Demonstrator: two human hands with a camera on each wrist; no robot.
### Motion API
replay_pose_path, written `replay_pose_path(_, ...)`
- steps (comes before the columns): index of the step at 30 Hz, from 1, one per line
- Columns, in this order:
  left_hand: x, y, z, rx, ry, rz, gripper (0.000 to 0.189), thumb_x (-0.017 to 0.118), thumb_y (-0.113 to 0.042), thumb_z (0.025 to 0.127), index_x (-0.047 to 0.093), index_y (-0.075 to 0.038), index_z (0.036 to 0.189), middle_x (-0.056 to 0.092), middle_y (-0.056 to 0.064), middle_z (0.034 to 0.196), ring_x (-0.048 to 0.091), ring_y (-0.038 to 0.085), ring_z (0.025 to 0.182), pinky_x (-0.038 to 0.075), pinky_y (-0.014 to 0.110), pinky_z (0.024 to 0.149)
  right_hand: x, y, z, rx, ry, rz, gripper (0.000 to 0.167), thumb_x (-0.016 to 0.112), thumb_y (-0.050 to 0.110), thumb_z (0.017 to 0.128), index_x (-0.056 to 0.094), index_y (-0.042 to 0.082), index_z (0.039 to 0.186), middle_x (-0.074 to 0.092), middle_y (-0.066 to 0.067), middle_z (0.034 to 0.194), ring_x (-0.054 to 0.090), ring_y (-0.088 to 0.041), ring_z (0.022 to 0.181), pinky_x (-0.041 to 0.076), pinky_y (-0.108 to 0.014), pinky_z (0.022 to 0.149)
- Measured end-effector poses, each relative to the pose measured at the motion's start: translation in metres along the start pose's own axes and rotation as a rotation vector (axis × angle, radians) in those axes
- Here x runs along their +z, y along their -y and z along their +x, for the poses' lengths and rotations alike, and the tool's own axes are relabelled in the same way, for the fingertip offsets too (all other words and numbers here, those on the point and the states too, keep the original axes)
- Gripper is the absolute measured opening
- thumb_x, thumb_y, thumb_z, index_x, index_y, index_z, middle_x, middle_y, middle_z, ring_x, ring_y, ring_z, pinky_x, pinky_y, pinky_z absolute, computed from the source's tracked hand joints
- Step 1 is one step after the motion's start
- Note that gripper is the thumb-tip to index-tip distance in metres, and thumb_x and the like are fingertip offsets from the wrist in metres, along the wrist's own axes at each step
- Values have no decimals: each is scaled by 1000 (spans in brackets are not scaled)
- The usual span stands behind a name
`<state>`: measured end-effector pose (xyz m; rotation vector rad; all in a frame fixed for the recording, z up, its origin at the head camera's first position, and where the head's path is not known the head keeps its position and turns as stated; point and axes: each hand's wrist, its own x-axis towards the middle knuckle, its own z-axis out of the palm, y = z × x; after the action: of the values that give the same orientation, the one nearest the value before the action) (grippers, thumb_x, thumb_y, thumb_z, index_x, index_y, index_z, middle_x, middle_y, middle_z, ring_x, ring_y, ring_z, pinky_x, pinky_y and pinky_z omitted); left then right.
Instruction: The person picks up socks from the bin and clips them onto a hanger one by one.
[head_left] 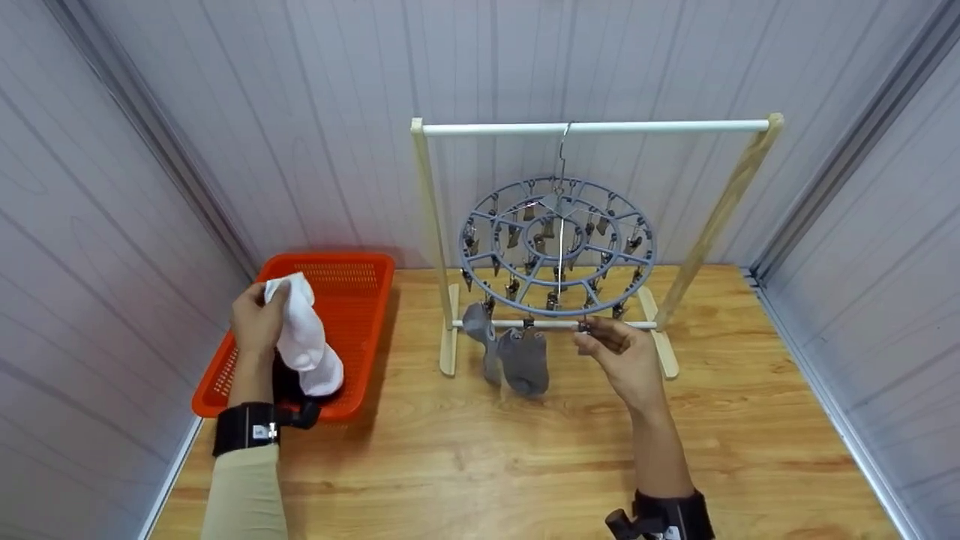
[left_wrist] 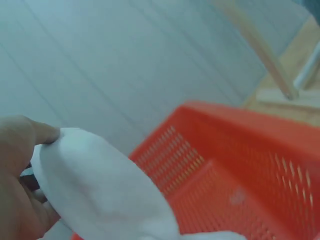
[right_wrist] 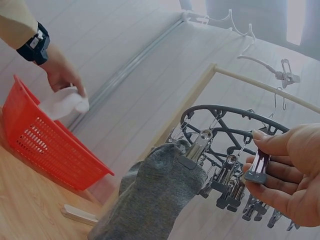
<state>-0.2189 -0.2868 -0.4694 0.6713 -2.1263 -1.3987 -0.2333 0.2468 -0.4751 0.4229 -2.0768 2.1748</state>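
Observation:
A white sock point(head_left: 304, 330) dangles from my left hand point(head_left: 256, 322), pinched at its upper end between thumb and fingers above the orange basket point(head_left: 382, 300). The left wrist view shows the white sock point(left_wrist: 105, 185) close up. My right hand point(head_left: 626, 360) holds a metal clip point(right_wrist: 260, 165) with grey tips at the front rim of the round hanger point(head_left: 480, 279). To the left of that hand, a grey sock point(head_left: 525, 364) hangs from another clip. Beside it hangs a second grey sock point(head_left: 480, 330).
The hanger hooks over the white top bar point(head_left: 675, 126) of a wooden-sided rack point(head_left: 720, 210). Several more clips dangle around its rings. Dark cloth point(head_left: 286, 382) lies in the basket. Pale panelled walls point(head_left: 337, 112) enclose the wooden tabletop point(head_left: 480, 465) at the back and sides.

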Motion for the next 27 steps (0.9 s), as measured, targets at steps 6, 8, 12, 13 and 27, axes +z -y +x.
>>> replay_pose_path(6, 3, -30, -17, 189, -35, -52, 31, 72, -25, 103, 74, 6, 110, 62, -7, 81, 55, 5, 72, 45, 17, 65, -1, 1, 0, -10, 2, 7, 28, 79, -4, 92, 74, -8, 120, 73, -33, 108, 77, -29, 89, 63, -36, 78)
replay_pose_path(8, 3, -41, -24, 232, -10, -92, 29, 72, -21, 103, 74, 7, 111, 64, -5, 84, 56, 6, 74, 47, 17, 66, -1, 1, 0, -11, 0, 0, 28, 79, -4, 93, 74, -8, 120, 73, -32, 108, 77, -31, 90, 63, -36, 78)
replay_pose_path(12, 6, -66, -44, 301, 20, -140, 25, 72, -13, 102, 74, 10, 110, 69, 2, 88, 58, 6, 73, 49, 16, 65, -2, 3, 0, -5, 2, -6, 28, 78, -3, 94, 73, -8, 121, 75, -25, 107, 76, -32, 91, 63, -36, 79)
replay_pose_path(13, 7, -72, -50, 318, 23, -143, 23, 72, -11, 102, 74, 10, 110, 70, 5, 89, 59, 6, 72, 49, 16, 64, -2, 3, 0, -4, 5, -5, 28, 78, -3, 94, 73, -8, 121, 75, -24, 107, 76, -32, 91, 63, -36, 79)
replay_pose_path(27, 32, -99, -103, 444, 184, -255, 17, 78, -10, 98, 79, 4, 106, 76, 18, 96, 69, 14, 75, 58, 21, 65, -2, 4, -2, -19, 8, 4, 28, 78, -3, 93, 73, -9, 120, 73, -30, 110, 75, -38, 93, 62, -34, 78)
